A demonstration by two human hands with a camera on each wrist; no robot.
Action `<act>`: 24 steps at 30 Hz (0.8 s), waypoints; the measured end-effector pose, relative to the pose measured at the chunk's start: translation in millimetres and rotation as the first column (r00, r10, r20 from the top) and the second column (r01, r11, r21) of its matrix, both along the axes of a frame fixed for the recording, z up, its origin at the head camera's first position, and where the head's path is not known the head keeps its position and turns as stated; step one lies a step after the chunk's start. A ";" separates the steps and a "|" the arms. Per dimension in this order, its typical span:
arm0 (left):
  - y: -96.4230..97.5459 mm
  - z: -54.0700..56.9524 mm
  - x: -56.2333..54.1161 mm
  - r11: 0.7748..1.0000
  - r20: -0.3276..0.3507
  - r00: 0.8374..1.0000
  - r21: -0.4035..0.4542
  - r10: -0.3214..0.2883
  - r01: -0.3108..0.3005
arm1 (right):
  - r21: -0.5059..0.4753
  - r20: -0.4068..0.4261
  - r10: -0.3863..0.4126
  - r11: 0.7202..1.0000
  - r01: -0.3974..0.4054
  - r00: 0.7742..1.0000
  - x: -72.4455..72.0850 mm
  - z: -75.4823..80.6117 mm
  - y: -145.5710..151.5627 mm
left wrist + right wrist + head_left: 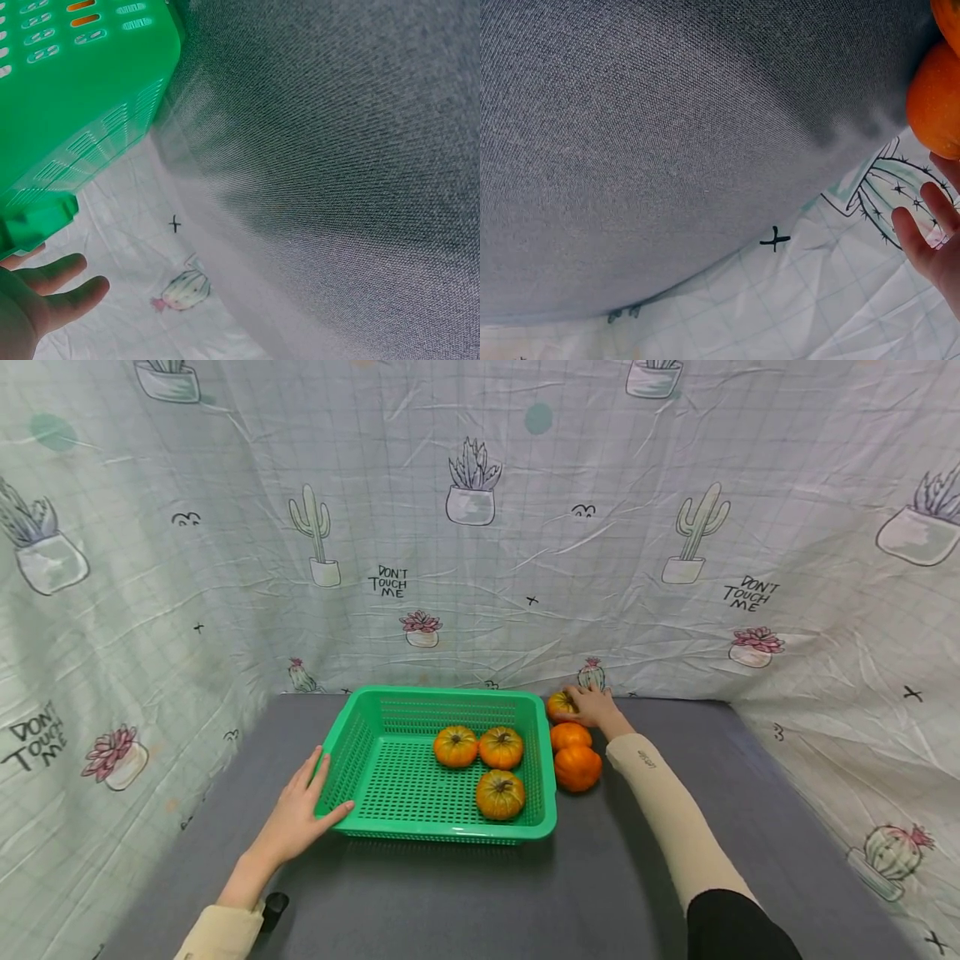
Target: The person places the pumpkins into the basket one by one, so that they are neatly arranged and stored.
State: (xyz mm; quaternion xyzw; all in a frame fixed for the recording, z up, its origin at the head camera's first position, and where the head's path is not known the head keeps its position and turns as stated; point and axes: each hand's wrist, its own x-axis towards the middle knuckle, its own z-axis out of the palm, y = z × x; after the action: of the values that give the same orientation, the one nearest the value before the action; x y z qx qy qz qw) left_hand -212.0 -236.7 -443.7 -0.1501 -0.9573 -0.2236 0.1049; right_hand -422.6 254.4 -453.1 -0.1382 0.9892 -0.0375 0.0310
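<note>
Had the right hand (597,707) at a squat, mottled miniature pumpkin (557,704), thumb and fingers about the right side. Could not tell a closed grip from a light touch, with part of the fruit covered. Had the left hand (296,810) empty, fingers straight and spread along the left side of a green plastic basket (442,829), thumb at the near-left corner.

Placed the mottled miniature pumpkin just left of the right hand, outside the basket's far-right corner; judged the right hand far nearer, with the left hand well apart across the basket. Made out no stem there, hence no clear pointing, and no marked long axis in so round a shape. Noted a left-to-right long axis for the basket.

Nearer along the outer right wall, saw a plain orange pumpkin (573,736), then a larger orange pumpkin (577,768). In the basket's right half, counted a ribbed pumpkin (456,748), a second ribbed pumpkin (501,750) close beside, and a third ribbed pumpkin (500,797) nearer, all with stems upward. Beyond, saw gray tabletop (420,902) and cactus-printed cloth (525,635).
</note>
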 end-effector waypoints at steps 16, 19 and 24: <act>1.0 0.2 1.4 1.000 -0.007 1.000 0.001 0.000 0.000 | -0.054 -0.022 0.009 0.998 -0.011 1.000 2.9 -0.7 0.6; 1.4 0.1 1.7 1.000 -0.010 1.000 0.000 0.000 0.000 | -0.058 -0.047 0.020 0.998 -0.022 0.999 4.8 1.0 2.6; 1.5 -0.4 2.3 1.000 -0.017 1.000 0.001 -0.004 0.004 | -0.048 -0.095 0.020 0.999 -0.025 0.995 7.4 4.8 6.6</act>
State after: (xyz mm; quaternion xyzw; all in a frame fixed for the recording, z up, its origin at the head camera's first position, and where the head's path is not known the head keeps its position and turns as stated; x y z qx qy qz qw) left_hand -209.7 -235.2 -444.1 -0.1538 -0.9560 -0.2230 0.1125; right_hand -415.2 261.0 -448.3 -0.1516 0.9867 -0.0548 -0.0190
